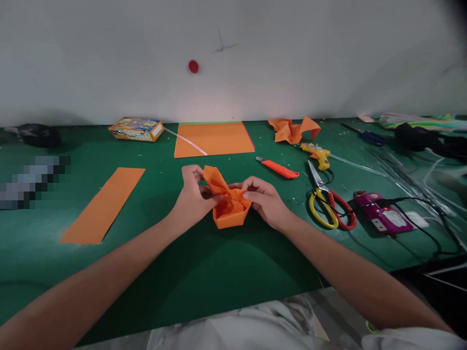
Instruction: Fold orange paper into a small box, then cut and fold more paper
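An orange folded paper piece (230, 216), shaped like a small open box with raised flaps, is between my hands above the green table. On its left side, my left hand (192, 192) pinches the paper, thumb at the inner folds and fingers behind the tall flap. At the right, my right hand (265, 197) grips the rim between thumb and fingers. Part of the far side is hidden behind my fingers and the flaps. A flat orange paper strip (105, 206) lies to the left of my left hand.
Beyond my hands lie an orange paper stack (215, 138), a small printed box (136, 130) and crumpled orange paper (292, 130). To the right are a cutter knife (279, 168), a yellow glue gun (317, 154), scissors (328, 201) and a purple power strip (383, 214) with black cables.
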Tool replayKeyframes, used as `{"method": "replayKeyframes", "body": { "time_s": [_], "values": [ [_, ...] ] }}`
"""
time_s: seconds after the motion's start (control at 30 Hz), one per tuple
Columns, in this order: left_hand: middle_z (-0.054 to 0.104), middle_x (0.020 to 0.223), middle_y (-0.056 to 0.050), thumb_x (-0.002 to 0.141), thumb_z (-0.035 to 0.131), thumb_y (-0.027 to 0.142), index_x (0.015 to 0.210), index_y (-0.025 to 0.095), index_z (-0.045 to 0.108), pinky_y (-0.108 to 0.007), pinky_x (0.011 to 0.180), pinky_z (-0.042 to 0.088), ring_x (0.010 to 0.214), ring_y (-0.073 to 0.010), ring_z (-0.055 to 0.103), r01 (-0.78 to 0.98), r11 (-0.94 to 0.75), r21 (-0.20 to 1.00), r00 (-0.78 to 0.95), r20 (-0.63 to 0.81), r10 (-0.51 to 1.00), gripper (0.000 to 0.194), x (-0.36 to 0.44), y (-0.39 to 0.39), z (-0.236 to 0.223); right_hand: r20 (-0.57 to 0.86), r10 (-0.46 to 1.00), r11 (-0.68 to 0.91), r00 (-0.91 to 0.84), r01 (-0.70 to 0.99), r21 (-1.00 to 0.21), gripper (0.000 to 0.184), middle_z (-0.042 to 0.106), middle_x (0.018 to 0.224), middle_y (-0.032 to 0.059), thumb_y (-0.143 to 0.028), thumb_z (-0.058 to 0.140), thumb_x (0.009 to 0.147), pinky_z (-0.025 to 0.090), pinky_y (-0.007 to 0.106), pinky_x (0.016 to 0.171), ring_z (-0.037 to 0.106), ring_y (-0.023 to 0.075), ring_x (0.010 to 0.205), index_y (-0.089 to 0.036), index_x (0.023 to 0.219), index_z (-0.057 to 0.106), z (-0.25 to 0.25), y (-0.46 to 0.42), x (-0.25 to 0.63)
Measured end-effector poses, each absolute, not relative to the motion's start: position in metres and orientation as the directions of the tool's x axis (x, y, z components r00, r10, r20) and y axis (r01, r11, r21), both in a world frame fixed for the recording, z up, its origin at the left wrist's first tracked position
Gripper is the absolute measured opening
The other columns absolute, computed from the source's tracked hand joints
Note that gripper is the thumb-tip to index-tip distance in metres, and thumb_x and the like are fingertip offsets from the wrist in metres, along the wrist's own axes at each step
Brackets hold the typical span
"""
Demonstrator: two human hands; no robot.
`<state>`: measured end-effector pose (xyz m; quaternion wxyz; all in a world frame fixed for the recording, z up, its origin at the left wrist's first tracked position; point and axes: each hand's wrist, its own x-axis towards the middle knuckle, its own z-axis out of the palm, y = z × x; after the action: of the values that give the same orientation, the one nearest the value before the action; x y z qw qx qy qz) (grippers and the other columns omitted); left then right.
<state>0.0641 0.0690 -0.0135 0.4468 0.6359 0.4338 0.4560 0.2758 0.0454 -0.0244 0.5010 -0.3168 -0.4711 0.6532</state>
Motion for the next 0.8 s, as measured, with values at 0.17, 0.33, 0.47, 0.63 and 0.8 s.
{"method": "replayKeyframes", "body": {
  "time_s": [0.17,0.33,0.47,0.63,0.8],
  "values": [
    [0.068,0.094,0.003,0.068,0.079,0.017,0.114,0.028,0.027,-0.035,0.075,0.061,0.076,-0.0162,0.073,0.065,-0.217,0.974,0.189,0.201,0.961,0.07,0.068,0.068,-0.01,-0.009,0.971,-0.096,-0.241,-0.354,-0.93,0.01,0.074,0.107,0.0018,-0.025,0.072,0.079,0.049,0.031,0.075,0.066,0.0174,0.088,-0.024,0.079,0.062,-0.022,0.045,0.275],
    [0.073,0.09,-0.002,0.063,0.086,0.025,0.105,0.021,0.052,-0.036,0.077,0.062,0.084,-0.0219,0.074,0.138,-0.104,0.985,0.247,0.068,0.967,0.055,0.065,0.072,-0.011,0.02,0.979,-0.048,-0.202,-0.328,-0.944,0.01,0.074,0.108,0.0032,-0.025,0.071,0.079,0.051,0.033,0.078,0.068,0.0206,0.099,-0.023,0.079,0.062,-0.02,0.044,0.275],
    [0.077,0.09,-0.006,0.067,0.084,0.033,0.085,0.016,0.067,-0.037,0.077,0.062,0.085,-0.0243,0.074,0.245,-0.043,0.969,0.333,-0.042,0.942,0.03,0.063,0.072,-0.009,0.018,0.979,-0.042,-0.204,-0.286,-0.957,0.011,0.074,0.111,0.0049,-0.026,0.071,0.078,0.051,0.033,0.077,0.068,0.0231,0.105,-0.022,0.08,0.061,-0.02,0.044,0.275],
    [0.079,0.085,-0.005,0.064,0.085,0.03,0.079,0.017,0.071,-0.037,0.075,0.063,0.084,-0.0257,0.075,0.267,-0.025,0.963,0.321,-0.064,0.945,0.023,0.066,0.07,-0.003,0.035,0.979,-0.015,-0.203,-0.238,-0.971,0.011,0.074,0.11,0.0053,-0.027,0.07,0.078,0.052,0.035,0.081,0.067,0.0242,0.109,-0.023,0.08,0.06,-0.02,0.044,0.275],
    [0.08,0.091,-0.006,0.066,0.084,0.03,0.084,0.017,0.075,-0.038,0.079,0.063,0.089,-0.0267,0.076,0.252,0.008,0.968,0.34,-0.096,0.936,0.024,0.065,0.071,-0.006,0.085,0.976,0.033,-0.199,-0.25,-0.968,0.011,0.074,0.108,0.0048,-0.026,0.072,0.079,0.052,0.037,0.087,0.068,0.0233,0.109,-0.022,0.08,0.062,-0.022,0.044,0.274]
  ]
}}
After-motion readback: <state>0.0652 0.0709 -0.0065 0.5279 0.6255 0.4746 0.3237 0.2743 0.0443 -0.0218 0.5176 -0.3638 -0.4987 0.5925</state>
